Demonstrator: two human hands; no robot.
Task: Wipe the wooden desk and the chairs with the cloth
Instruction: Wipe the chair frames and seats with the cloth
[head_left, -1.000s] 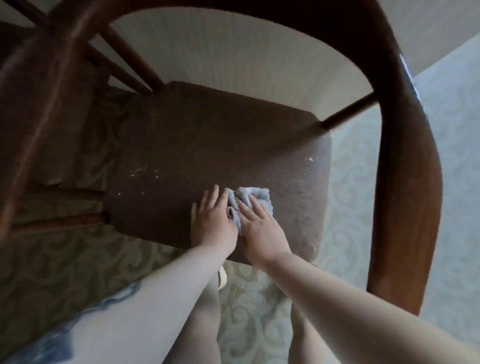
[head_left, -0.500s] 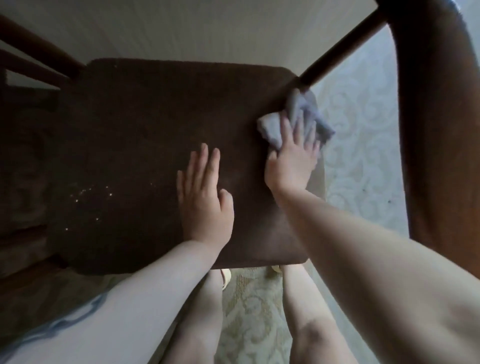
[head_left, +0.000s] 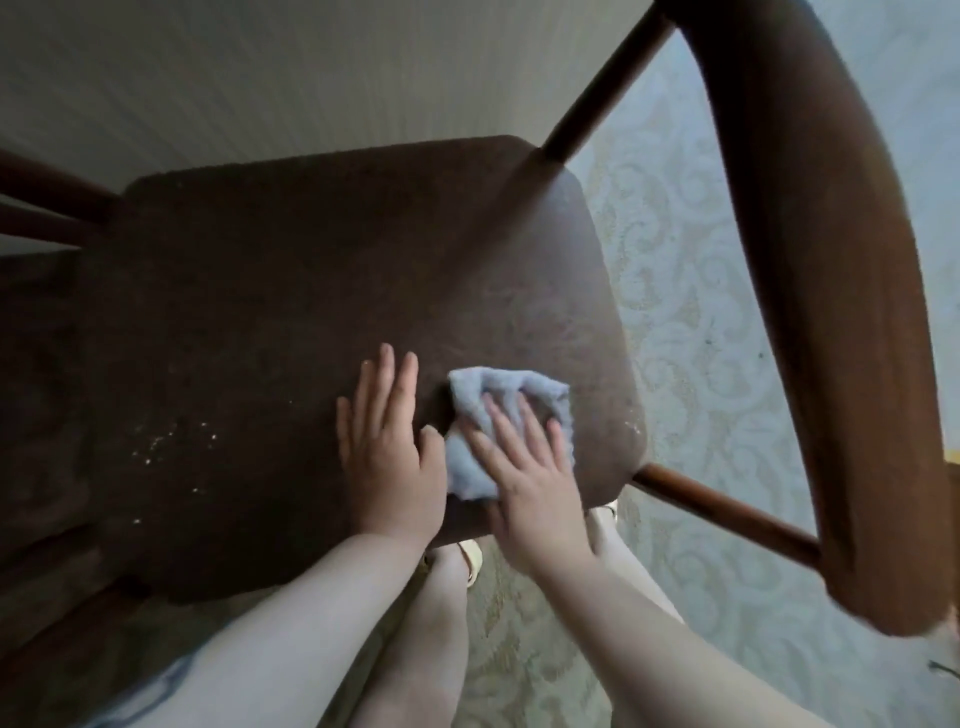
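A: Where is the cloth (head_left: 506, 431) right now?

B: On the brown chair seat (head_left: 322, 291), low and right of centre in the frame, close to the seat's near edge. It is a crumpled pale blue rag. The right hand (head_left: 524, 478) lies flat on it, fingers straight and spread, pressing it into the seat, not curled around it.

A: And the other hand?

B: The left hand (head_left: 387, 452) rests palm down on the bare seat just beside the cloth, fingers straight and together. Its thumb looks to touch the rag's left edge, though I cannot be sure. It holds nothing; I judge it steadies the body.

A: So what does the next stroke turn on?

B: The crumbs (head_left: 171, 447). A scatter of pale specks sits in the left part of the seat, well apart from the cloth, and the left hand lies between the two. There are also a few specks at the seat's right edge (head_left: 632, 428), near the cloth. The right hand owns the rag, so the right-edge specks are the easy reach; for the left patch it must cross past the left hand, or that hand must lift.

A: How far along?

B: The seat looks partly wiped at best. The curved wooden backrest (head_left: 831, 322) at the frame's right and the spindles (head_left: 727, 512) remain to be judged; no desk is in view.
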